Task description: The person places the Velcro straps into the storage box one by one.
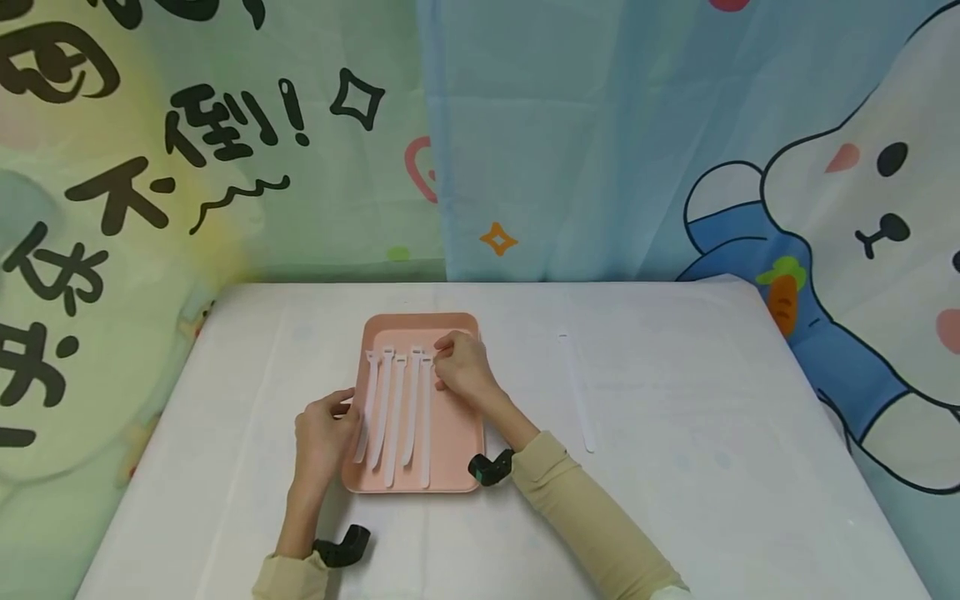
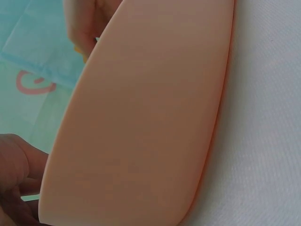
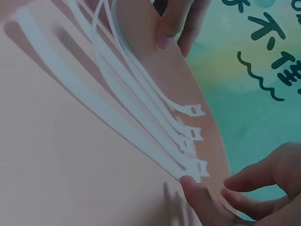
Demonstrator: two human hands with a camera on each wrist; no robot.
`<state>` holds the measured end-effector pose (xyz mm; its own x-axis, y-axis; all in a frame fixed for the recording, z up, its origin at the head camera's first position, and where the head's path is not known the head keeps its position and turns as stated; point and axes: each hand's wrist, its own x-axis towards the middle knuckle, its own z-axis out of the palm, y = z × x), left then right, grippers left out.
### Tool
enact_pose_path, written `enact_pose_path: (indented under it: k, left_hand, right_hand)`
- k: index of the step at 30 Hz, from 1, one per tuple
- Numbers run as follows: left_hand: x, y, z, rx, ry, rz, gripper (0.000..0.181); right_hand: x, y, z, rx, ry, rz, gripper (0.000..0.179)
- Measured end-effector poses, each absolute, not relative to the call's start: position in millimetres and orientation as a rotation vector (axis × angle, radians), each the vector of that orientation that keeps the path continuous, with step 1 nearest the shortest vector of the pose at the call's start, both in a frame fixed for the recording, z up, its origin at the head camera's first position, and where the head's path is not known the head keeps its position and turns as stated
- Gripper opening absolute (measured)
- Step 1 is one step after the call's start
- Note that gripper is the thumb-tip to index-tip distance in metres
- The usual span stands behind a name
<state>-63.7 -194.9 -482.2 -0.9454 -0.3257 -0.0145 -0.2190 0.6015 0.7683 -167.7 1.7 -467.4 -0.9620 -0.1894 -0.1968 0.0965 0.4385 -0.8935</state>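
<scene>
Several white plastic straps (image 1: 395, 417) with slotted heads lie side by side, lengthwise, in a pink tray (image 1: 456, 450). My left hand (image 1: 324, 429) holds the tray's left rim; the right wrist view shows its thumb inside the wall and fingers outside. At the tray's upper right, my right hand (image 1: 465, 367) reaches over the strap heads. One fingertip (image 3: 189, 182) touches the head of the nearest strap (image 3: 117, 125), while the other fingers stay apart from it. In the left wrist view, the outer tray wall (image 2: 141, 108) fills the middle and hides the straps.
Another white strap (image 1: 576, 392) lies alone on the white tabletop (image 1: 675, 467), right of the tray. Behind the table hangs a printed cloth backdrop (image 1: 525, 142). Black wrist cameras (image 1: 342, 547) stick out from both wrists, the right one close to the tray's right edge.
</scene>
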Motion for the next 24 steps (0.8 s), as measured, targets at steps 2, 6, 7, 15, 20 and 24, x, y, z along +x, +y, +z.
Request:
enact_pose_path:
  k: [2,6,7,15,20,24]
  left_hand:
    - [-63,-195,-482,0.464,-2.695,-1.274,0.035]
    - [-63,-195,-481,0.473,-2.695,-1.297,0.035]
    - [-63,-195,-481,0.474,-2.696,-1.299,0.035]
    - [-63,-195,-481,0.469,-2.693,-1.292,0.035]
    - [-63,-195,-481,0.461,-2.689,-1.289,0.035]
    - [-63,-194,-481,0.459,-2.689,-1.284,0.035]
  right_hand:
    - [-167,3,-465,-0.092,2.43,-1.538,0.027]
    - [-166,8,-461,-0.122,2.389,-1.632,0.023]
    - [-165,10,-461,-0.129,2.381,-1.667,0.022]
    - [-162,34,-461,-0.156,2.309,-1.899,0.022]
    - [-163,54,-465,-0.113,2.29,-1.945,0.023]
    - [-164,71,-468,-0.046,2.318,-1.924,0.023]
